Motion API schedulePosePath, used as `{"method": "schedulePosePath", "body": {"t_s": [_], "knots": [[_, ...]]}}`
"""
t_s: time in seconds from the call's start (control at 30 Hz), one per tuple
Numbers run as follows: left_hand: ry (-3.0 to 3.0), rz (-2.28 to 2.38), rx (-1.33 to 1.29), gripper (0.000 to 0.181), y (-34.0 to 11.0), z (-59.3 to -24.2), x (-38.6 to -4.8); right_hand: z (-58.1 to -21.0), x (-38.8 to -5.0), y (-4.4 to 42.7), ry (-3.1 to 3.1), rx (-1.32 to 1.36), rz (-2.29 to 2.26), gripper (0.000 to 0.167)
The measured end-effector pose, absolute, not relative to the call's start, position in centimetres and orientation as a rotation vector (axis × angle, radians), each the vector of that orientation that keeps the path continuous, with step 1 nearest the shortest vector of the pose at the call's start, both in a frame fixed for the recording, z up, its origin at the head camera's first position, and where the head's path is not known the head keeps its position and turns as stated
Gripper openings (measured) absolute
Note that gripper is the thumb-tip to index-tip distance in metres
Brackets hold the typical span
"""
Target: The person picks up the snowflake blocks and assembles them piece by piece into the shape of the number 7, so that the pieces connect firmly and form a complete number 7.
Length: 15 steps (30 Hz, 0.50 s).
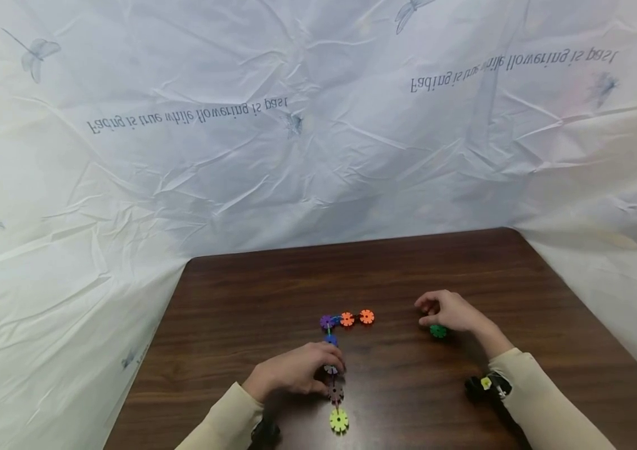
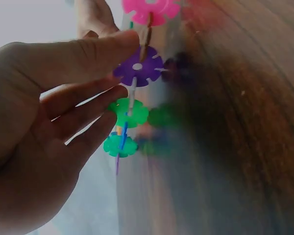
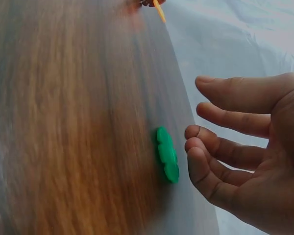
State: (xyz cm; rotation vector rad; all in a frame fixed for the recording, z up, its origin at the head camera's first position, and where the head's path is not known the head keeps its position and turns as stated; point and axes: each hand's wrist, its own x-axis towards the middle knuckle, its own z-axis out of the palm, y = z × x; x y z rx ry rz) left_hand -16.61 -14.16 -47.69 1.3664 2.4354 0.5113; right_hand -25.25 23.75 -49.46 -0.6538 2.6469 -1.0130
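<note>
A chain of slotted flower-shaped plastic discs point(image 1: 339, 421) lies on the table, running away from the near side and bending right at a purple disc point(image 1: 326, 322) towards two orange discs point(image 1: 367, 317). My left hand point(image 1: 301, 369) pinches the chain partway along, covering part of it. In the left wrist view the thumb lies against a purple disc point(image 2: 146, 68), with a pink disc point(image 2: 152, 9) and green discs point(image 2: 129, 113) on either side. A loose green disc point(image 3: 167, 155) rests on the table beside my right hand point(image 1: 450, 311), whose fingers are loosely bent, apart from it and holding nothing.
The dark wood table point(image 1: 250, 287) has rounded far corners. Behind and beside it hangs a wrinkled white printed sheet point(image 1: 318, 156). A black strap with a small yellow part point(image 1: 486, 383) sits at the right wrist.
</note>
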Motion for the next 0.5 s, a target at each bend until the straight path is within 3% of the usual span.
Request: {"method": "schedulePosePath", "body": {"t_s": [0.5], "knots": [[2.837,0.29,1.277,0.022,-13.7,-49.3,-17.0,-49.5,-25.1,24.9,2.611,-0.654,-0.936,0.032]]}}
